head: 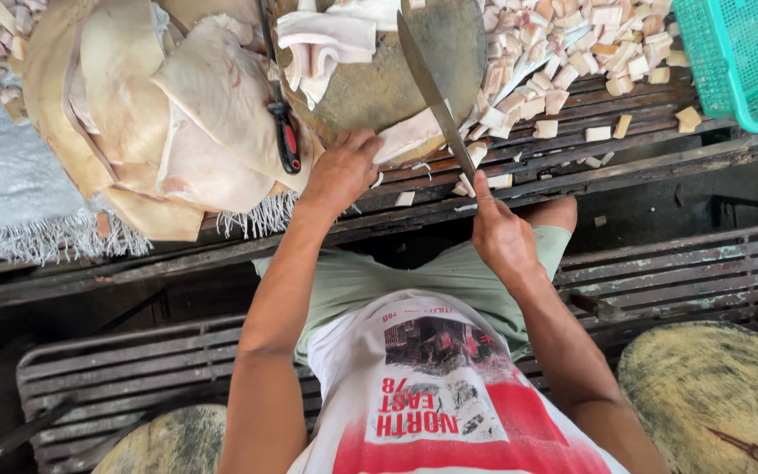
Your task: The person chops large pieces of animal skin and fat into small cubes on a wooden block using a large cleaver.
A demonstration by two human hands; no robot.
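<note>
Right hand: the right hand [502,235] is closed around the handle of a long knife [432,95], blade angled across the round chopping block [449,44].
Left hand: the left hand [342,171] presses curled fingers on a pale meat strip [407,136] at the block's near edge.
Surroundings: cut cubes [563,44] lie right; skin slabs [177,114] piled left; a green basket [739,53] far right.

A single head-worn camera looks almost straight down the wearer's front, close in. The shirt [432,395] fills the lower centre of the frame, and both forearms run up from the bottom edge toward the round block [396,79] at the upper centre. The slatted bench [625,149] crosses the upper half. The far side of the scene lies at the top edge.
</note>
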